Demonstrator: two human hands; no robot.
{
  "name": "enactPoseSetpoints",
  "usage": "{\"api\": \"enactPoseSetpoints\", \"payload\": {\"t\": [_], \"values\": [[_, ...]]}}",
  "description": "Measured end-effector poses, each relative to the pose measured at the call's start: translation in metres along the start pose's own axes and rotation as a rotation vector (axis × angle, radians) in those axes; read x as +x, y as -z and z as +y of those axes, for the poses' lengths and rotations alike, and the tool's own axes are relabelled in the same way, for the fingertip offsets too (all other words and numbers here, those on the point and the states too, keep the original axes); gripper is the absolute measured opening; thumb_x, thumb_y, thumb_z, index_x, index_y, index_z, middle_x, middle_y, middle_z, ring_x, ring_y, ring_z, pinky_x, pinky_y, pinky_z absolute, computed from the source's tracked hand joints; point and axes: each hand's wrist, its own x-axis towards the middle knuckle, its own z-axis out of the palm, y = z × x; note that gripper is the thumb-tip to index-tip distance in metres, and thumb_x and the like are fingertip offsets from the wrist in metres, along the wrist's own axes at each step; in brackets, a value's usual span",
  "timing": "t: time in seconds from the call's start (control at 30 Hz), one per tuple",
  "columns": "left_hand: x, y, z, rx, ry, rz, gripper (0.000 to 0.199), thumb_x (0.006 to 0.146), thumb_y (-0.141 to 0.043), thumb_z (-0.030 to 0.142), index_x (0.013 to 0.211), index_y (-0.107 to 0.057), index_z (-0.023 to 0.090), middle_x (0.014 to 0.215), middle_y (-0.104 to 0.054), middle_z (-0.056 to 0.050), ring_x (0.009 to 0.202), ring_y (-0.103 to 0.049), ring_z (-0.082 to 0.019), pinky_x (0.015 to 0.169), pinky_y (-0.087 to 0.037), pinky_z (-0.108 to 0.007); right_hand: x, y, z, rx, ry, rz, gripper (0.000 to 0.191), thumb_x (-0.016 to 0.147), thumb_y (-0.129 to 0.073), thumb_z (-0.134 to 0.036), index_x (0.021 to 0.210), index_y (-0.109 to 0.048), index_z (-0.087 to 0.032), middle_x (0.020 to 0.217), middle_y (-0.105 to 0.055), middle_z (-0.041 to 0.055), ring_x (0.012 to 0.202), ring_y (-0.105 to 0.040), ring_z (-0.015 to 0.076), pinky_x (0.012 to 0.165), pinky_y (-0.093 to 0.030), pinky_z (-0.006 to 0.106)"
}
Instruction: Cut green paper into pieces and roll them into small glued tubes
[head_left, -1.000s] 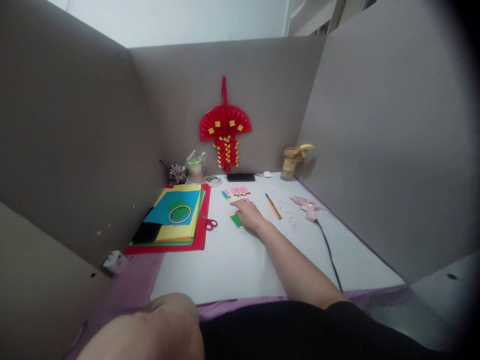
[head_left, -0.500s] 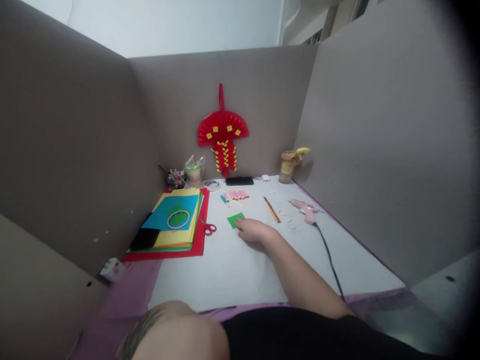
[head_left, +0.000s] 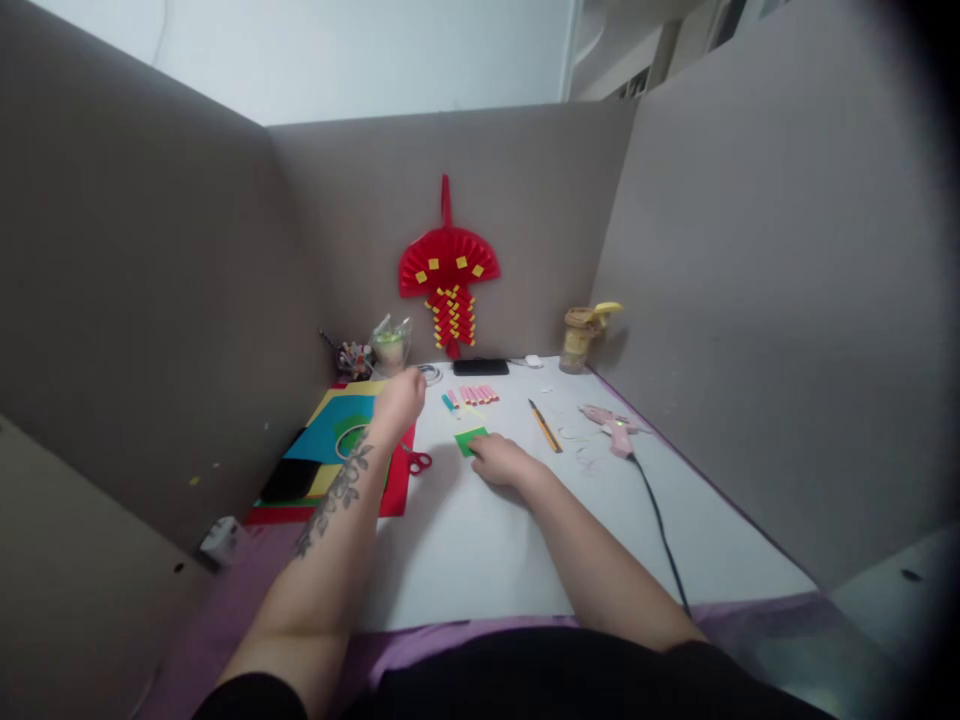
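Note:
A small green paper piece (head_left: 469, 439) with a pale yellow strip along its top edge lies on the white table. The fingers of my right hand (head_left: 501, 462) rest on its right side, pressing it down. My left hand (head_left: 399, 402) is raised over the right part of the coloured paper stack, fingers curled closed; whatever they hold, if anything, is hidden. Just beyond the green piece are short pink rolls (head_left: 478, 395) and a blue roll (head_left: 449, 402). Red-handled scissors (head_left: 418, 461) lie to the left of the green piece.
Coloured sheets (head_left: 319, 415) are stacked at the left, with a tape ring (head_left: 345, 443) on top. Right of my right hand lie a yellow cutter (head_left: 545, 426) and a pink glue gun (head_left: 616, 428) with a black cord. Cups and a phone (head_left: 481, 367) stand or lie at the back.
My left arm has come up from the bottom edge and reached forward, its hand now above the paper stack. My right hand stays on the green paper. The view has tilted slightly.

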Motion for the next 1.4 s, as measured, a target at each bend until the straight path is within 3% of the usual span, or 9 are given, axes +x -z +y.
{"api": "enactPoseSetpoints", "payload": {"t": [0.07,0.17,0.4,0.57,0.77,0.9,1.03,1.2,1.4], "values": [[0.014,-0.041,-0.019,0.100,0.086,-0.244,0.015,0.079,-0.048,0.016,0.085,-0.062,0.017,0.091,-0.065,-0.011,0.086,-0.059,-0.020,0.072,-0.042,-0.026,-0.001,0.003,-0.002,-0.024,0.016,-0.018,0.033,0.078,-0.049,-0.027,0.107,-0.061,-0.018,0.117,-0.058,0.0124,0.106,-0.052,0.0266,0.085,-0.040,0.035],[0.009,-0.087,-0.028,0.123,0.080,-0.295,0.016,0.075,-0.051,0.017,0.086,-0.064,0.016,0.095,-0.065,-0.013,0.088,-0.060,-0.022,0.072,-0.043,-0.027,-0.002,0.004,-0.005,-0.030,0.016,-0.036,0.037,0.077,-0.049,-0.029,0.111,-0.059,-0.017,0.123,-0.054,0.0141,0.111,-0.049,0.0283,0.088,-0.039,0.038],[0.023,-0.122,-0.013,0.159,0.124,-0.322,0.027,0.075,-0.052,0.023,0.094,-0.063,0.009,0.104,-0.061,-0.023,0.091,-0.061,-0.028,0.072,-0.045,-0.031,-0.002,0.001,-0.007,-0.036,0.014,-0.030,0.043,0.077,-0.050,-0.034,0.115,-0.055,-0.015,0.129,-0.048,0.0157,0.118,-0.043,0.0300,0.092,-0.038,0.042],[0.029,-0.111,-0.013,0.145,0.044,-0.362,0.022,0.077,-0.050,0.022,0.092,-0.063,0.012,0.090,-0.065,-0.017,0.083,-0.062,-0.025,0.071,-0.045,-0.030,-0.001,0.000,-0.008,-0.023,0.012,-0.042,0.045,0.076,-0.051,-0.034,0.117,-0.055,-0.015,0.131,-0.046,0.0167,0.119,-0.041,0.0318,0.091,-0.038,0.044],[0.002,-0.080,-0.017,0.025,-0.141,-0.199,0.025,0.083,-0.045,0.019,0.103,-0.060,0.019,0.103,-0.062,-0.014,0.104,-0.054,-0.024,0.090,-0.038,-0.032,-0.001,0.000,-0.008,-0.009,0.031,0.030,0.037,0.077,-0.052,-0.034,0.108,-0.060,-0.016,0.121,-0.054,0.0144,0.112,-0.046,0.0294,0.089,-0.038,0.040],[-0.020,-0.075,-0.033,-0.416,0.096,-0.007,0.020,0.079,-0.048,0.024,0.088,-0.065,0.016,0.087,-0.066,-0.010,0.086,-0.059,-0.022,0.076,-0.045,-0.030,0.001,-0.004,-0.025,0.033,0.077,0.236,0.031,0.084,-0.045,-0.031,0.107,-0.061,-0.018,0.115,-0.057,0.0101,0.110,-0.045,0.0244,0.092,-0.034,0.036],[-0.036,-0.077,-0.046,-0.813,0.312,-0.007,0.019,0.070,-0.056,0.032,0.074,-0.061,0.014,0.067,-0.061,-0.004,0.062,-0.056,-0.016,0.053,-0.044,-0.024,0.003,-0.018,-0.056,0.047,0.170,0.216,0.028,0.085,-0.046,-0.033,0.102,-0.063,-0.019,0.106,-0.059,0.0083,0.101,-0.048,0.0220,0.087,-0.036,0.032],[-0.045,-0.068,-0.047,-0.955,0.347,-0.007,0.013,0.062,-0.061,0.027,0.068,-0.057,0.015,0.060,-0.057,-0.001,0.056,-0.053,-0.011,0.049,-0.040,-0.020,0.008,-0.031,-0.079,-0.021,0.184,0.183,0.028,0.085,-0.045,-0.030,0.103,-0.062,-0.016,0.102,-0.060,0.0109,0.096,-0.051,0.0232,0.084,-0.037,0.033],[-0.048,-0.053,-0.041,-0.998,0.377,-0.034,0.016,0.059,-0.062,0.027,0.068,-0.054,0.016,0.069,-0.063,-0.004,0.064,-0.059,-0.014,0.051,-0.040,-0.020,0.007,-0.027,-0.072,-0.092,0.083,0.188,0.031,0.087,-0.041,-0.036,0.089,-0.067,-0.018,0.096,-0.061,0.0117,0.095,-0.052,0.0249,0.080,-0.039,0.033]]}}
